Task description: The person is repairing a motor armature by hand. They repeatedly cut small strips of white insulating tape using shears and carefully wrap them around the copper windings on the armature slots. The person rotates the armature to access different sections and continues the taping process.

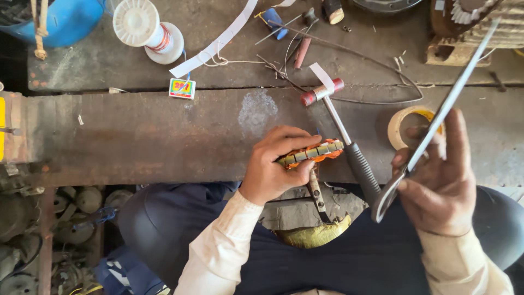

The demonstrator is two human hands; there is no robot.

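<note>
Left hand has its fingers wrapped around a small motor core with orange windings, held at the tabletop edge, partly hidden by the grip. Right hand fingers are closed on long scissors, tip cut off top right. A hammer lies between the hands.

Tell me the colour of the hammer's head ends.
Red, on the hammer lying on the bench; the head view shows it best.

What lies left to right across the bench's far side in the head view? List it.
Blue tub → white spool → small colourful packet → blue-handled tool → hammer head → tape roll.
</note>
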